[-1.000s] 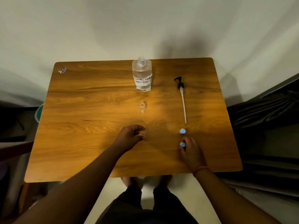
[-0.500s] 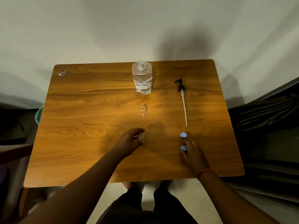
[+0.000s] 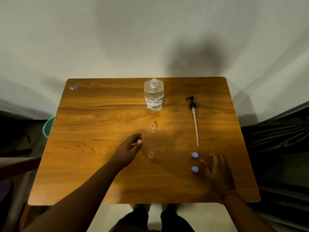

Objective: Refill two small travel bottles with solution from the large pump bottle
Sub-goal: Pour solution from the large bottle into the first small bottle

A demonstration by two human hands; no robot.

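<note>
A wooden counter (image 3: 93, 164) fills the middle of the view, set against a pale wall. At its 12 o'clock edge stands the large clear solution bottle (image 3: 153, 97), upright, its neck open with no pump on it and a handwritten label on its front. The pump head with its long dip tube (image 3: 194, 120) lies flat toward 2 o'clock, black nozzle far and tube end near, well apart from the large bottle.

The left hand (image 3: 129, 150) hovers just left of centre, fingers loosely extended and spread, holding nothing. The right hand (image 3: 217, 171) sits at about 4 o'clock with fingers straight and splayed, also holding nothing; its fingertips are just beside the near blue cap.

One small clear travel bottle (image 3: 153, 127) stands uncapped at the centre of the counter, directly toward 6 o'clock from the large bottle. The second small travel bottle (image 3: 151, 155) stands uncapped nearer still, just right of the left hand and not touched by it.

Two blue caps rest toward 4 o'clock: the far blue cap (image 3: 194, 155) near the tube end, the near blue cap (image 3: 195, 169) just behind it. A small scrap (image 3: 73, 87) lies at the 10 o'clock corner.
</note>
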